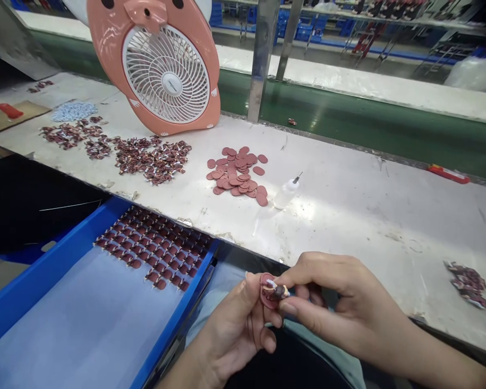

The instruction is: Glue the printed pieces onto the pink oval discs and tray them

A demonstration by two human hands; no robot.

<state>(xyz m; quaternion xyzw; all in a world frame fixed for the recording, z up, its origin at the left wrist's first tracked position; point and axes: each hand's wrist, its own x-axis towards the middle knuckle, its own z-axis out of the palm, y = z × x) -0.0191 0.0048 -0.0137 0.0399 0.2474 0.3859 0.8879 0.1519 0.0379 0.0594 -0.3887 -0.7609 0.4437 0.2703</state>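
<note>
Between thumb and fingers, my left hand pinches a reddish-brown oval disc by its edge. My right hand grips a small painted figurine, brown with white and yellowish parts, and holds it against the disc's face. Whether the two are joined I cannot tell. Both hands are over my lap, just off the bench's front edge. Further back on the bench lies a pile of similar oval discs, with a small white squeeze bottle with a thin needle tip beside it.
A pink animal-shaped fan stands behind heaps of figurines. At lower left, a blue tray holds rows of figurines on discs. More brown pieces lie at right on the bench. A red-and-yellow tool rests at the back edge.
</note>
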